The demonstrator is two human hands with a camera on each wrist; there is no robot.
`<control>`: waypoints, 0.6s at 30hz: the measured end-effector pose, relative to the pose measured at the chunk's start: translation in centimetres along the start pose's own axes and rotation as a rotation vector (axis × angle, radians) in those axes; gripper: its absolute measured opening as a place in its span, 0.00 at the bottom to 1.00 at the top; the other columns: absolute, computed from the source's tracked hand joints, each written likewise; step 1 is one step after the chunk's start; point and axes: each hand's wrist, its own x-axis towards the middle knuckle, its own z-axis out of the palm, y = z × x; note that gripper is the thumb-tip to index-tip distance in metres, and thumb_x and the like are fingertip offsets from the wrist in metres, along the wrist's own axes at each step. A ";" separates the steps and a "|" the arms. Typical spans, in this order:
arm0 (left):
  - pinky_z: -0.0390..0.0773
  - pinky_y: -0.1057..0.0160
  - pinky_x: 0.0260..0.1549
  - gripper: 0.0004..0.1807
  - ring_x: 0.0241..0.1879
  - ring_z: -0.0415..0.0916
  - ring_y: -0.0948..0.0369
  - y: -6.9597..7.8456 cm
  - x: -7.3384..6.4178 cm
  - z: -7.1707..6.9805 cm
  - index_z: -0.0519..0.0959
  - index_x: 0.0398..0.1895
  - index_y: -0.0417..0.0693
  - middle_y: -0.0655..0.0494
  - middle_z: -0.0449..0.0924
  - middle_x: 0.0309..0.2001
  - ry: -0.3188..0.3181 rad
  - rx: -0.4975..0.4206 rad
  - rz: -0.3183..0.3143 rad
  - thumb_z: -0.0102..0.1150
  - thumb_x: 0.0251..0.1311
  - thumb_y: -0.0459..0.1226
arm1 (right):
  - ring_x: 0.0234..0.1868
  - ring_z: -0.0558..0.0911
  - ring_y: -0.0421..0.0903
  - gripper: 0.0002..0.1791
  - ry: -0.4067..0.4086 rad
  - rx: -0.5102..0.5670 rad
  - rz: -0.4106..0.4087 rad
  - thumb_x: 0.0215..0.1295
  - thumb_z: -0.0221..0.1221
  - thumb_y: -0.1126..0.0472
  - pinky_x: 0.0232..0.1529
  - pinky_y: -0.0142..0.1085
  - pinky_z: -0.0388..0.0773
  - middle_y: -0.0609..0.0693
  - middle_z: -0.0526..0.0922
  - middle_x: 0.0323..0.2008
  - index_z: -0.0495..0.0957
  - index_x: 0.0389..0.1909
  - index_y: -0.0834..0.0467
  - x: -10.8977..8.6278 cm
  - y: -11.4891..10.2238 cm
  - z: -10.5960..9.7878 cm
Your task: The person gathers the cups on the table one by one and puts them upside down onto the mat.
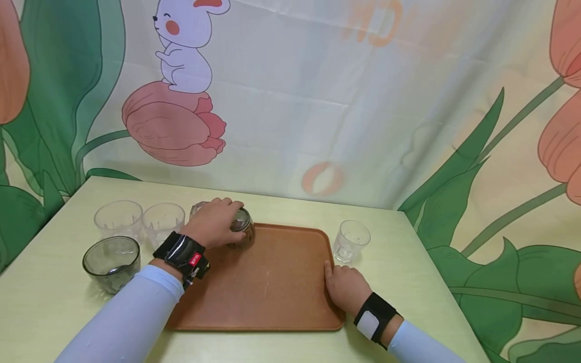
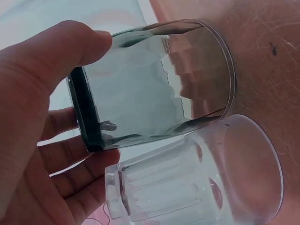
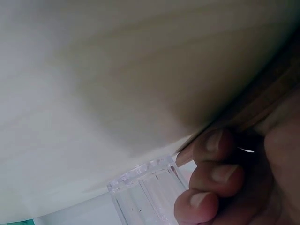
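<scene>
My left hand (image 1: pixel 217 222) holds a smoky grey glass (image 1: pixel 245 229) upside down at the far left part of a brown tray (image 1: pixel 272 282). In the left wrist view the thumb and fingers are around the dark base of the glass (image 2: pixel 140 84), and its rim faces the tray surface. Right beside it a clear glass (image 2: pixel 187 183) also stands upside down, mostly hidden behind the hand in the head view. My right hand (image 1: pixel 348 288) grips the right edge of the tray, its fingers (image 3: pixel 218 173) curled at the rim.
To the left of the tray stand two clear glasses, the outer one (image 1: pixel 119 217) and the inner one (image 1: pixel 163 222), with a smoky grey glass (image 1: pixel 112 264) in front of them. Another clear glass (image 1: pixel 351 241) is just right of the tray. A printed curtain (image 1: pixel 295 101) hangs behind the table.
</scene>
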 end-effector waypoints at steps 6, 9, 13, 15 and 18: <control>0.80 0.41 0.47 0.41 0.50 0.77 0.46 0.2 0.2 0.1 0.73 0.66 0.40 0.42 0.81 0.51 0.012 0.006 0.002 0.70 0.53 0.54 | 0.23 0.75 0.49 0.23 -0.009 0.005 0.009 0.73 0.56 0.59 0.25 0.42 0.80 0.55 0.77 0.26 0.74 0.64 0.65 0.0 0.0 -0.1; 0.80 0.43 0.47 0.40 0.50 0.77 0.47 0.3 0.4 0.3 0.74 0.65 0.39 0.42 0.81 0.50 0.021 0.000 0.008 0.70 0.53 0.53 | 0.22 0.74 0.49 0.23 -0.008 -0.005 0.007 0.73 0.56 0.59 0.25 0.42 0.80 0.55 0.76 0.26 0.74 0.64 0.65 0.0 0.1 0.0; 0.79 0.44 0.47 0.40 0.50 0.77 0.46 0.3 0.6 0.5 0.73 0.65 0.38 0.42 0.82 0.51 0.030 -0.008 0.017 0.70 0.54 0.53 | 0.22 0.74 0.49 0.23 0.011 -0.021 0.004 0.72 0.56 0.59 0.24 0.41 0.79 0.55 0.76 0.25 0.75 0.64 0.65 0.1 0.2 0.3; 0.79 0.44 0.48 0.41 0.51 0.77 0.46 0.3 0.6 0.6 0.73 0.66 0.39 0.42 0.82 0.52 0.032 -0.008 0.020 0.70 0.54 0.53 | 0.22 0.74 0.49 0.23 0.018 -0.026 0.002 0.72 0.56 0.59 0.24 0.41 0.79 0.55 0.76 0.25 0.75 0.64 0.65 0.1 0.2 0.5; 0.79 0.43 0.50 0.41 0.53 0.77 0.44 0.3 0.7 0.9 0.72 0.67 0.38 0.41 0.81 0.54 0.040 0.001 0.029 0.69 0.55 0.53 | 0.22 0.74 0.49 0.23 0.027 -0.019 0.002 0.72 0.55 0.59 0.23 0.42 0.79 0.55 0.76 0.25 0.75 0.63 0.65 0.2 0.2 0.8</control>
